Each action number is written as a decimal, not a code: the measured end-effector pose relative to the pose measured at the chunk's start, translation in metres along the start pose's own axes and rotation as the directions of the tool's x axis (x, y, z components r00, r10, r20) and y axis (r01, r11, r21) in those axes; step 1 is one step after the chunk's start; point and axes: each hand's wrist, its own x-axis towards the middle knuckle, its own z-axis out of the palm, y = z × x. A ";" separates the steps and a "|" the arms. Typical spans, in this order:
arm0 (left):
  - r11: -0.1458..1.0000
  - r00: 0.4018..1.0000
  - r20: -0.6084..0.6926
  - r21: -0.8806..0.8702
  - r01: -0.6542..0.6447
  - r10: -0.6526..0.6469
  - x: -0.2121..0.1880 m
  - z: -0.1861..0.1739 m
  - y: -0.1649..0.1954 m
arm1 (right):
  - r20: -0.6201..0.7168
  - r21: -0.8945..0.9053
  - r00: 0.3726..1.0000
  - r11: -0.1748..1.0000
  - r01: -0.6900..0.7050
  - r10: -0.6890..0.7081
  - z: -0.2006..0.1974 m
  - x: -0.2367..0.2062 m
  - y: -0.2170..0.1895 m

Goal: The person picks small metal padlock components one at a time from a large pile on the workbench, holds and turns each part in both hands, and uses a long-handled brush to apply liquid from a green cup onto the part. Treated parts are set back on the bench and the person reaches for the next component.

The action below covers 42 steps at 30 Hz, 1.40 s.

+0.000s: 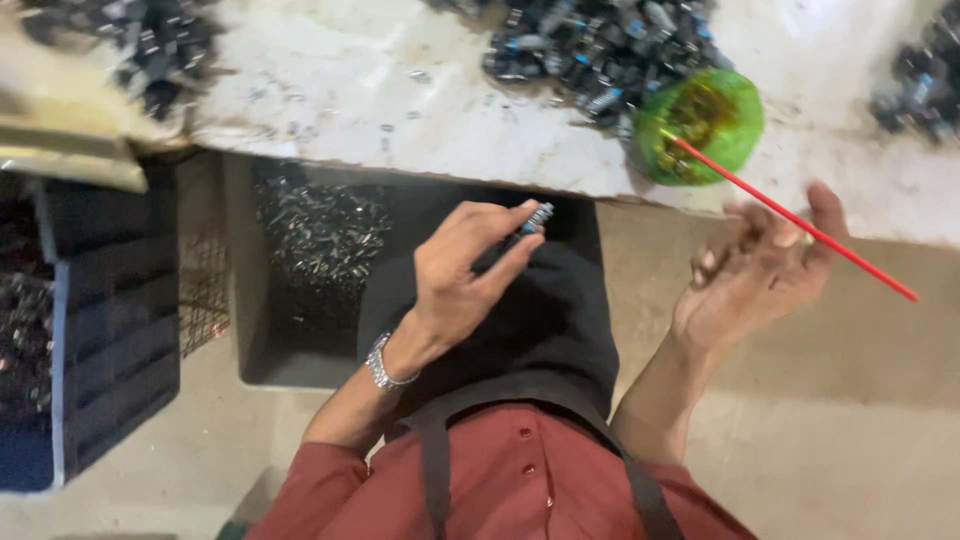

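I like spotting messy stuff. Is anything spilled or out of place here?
Yes. A few small metal bits lie scattered loose on the white worktable, away from the dark heap of small parts. The green mesh bag sits right at the table's edge. Nothing looks broken.

A worn, whitish worktable [400, 110] runs across the top of the view, its surface scuffed and stained. A heap of small dark parts with blue bands [600, 45] lies near the middle of it, a second dark heap [150, 40] sits at the left end, and a third [920, 85] at the right edge. A green bowl [700, 125] stands at the table's front edge, just beside the middle heap. A few loose small metal bits [390, 135] lie scattered on the bare surface.
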 end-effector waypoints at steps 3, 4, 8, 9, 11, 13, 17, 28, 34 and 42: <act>1.000 0.999 0.039 -0.029 -0.008 0.009 0.001 0.009 0.001 | 0.127 -0.149 0.960 0.952 0.267 -0.250 -0.013 0.014 -0.003; 0.999 0.999 0.040 -0.035 -0.023 0.025 0.002 0.011 0.002 | 0.050 -0.145 0.956 0.945 0.294 -0.290 -0.019 0.016 -0.005; 1.000 1.000 0.010 -0.004 -0.028 0.028 0.005 0.010 0.004 | 0.031 -0.138 0.941 0.931 0.337 -0.336 -0.031 0.017 -0.006; 1.000 1.000 -0.005 -0.014 -0.012 0.012 0.006 0.010 0.004 | 0.061 -0.165 0.940 0.925 0.342 -0.336 -0.032 0.017 -0.004; 1.000 1.000 -0.014 -0.029 0.002 -0.002 0.006 0.009 0.004 | 0.095 -0.237 0.931 0.900 0.365 -0.352 -0.034 0.016 -0.003; 0.999 1.000 -0.006 -0.042 0.008 -0.008 0.005 0.009 0.003 | 0.042 -0.252 0.923 0.890 0.381 -0.383 -0.039 0.018 -0.004; 0.999 1.000 -0.010 -0.036 0.006 -0.006 0.004 0.010 0.002 | -0.063 -0.057 0.943 0.944 0.325 -0.328 -0.049 0.019 -0.014; 0.998 1.000 -0.014 -0.063 -0.010 0.009 0.006 0.010 0.006 | -0.012 0.291 0.989 0.946 -0.140 0.150 -0.031 -0.020 -0.005; 0.999 0.999 -0.038 -0.033 -0.028 0.027 0.008 0.012 0.004 | 0.088 0.080 0.995 0.996 -0.043 0.036 -0.037 -0.025 0.005; 0.968 0.983 -0.177 0.233 0.091 -0.050 -0.008 -0.025 0.003 | -0.059 -0.063 0.968 0.968 0.242 -0.245 -0.048 0.018 0.020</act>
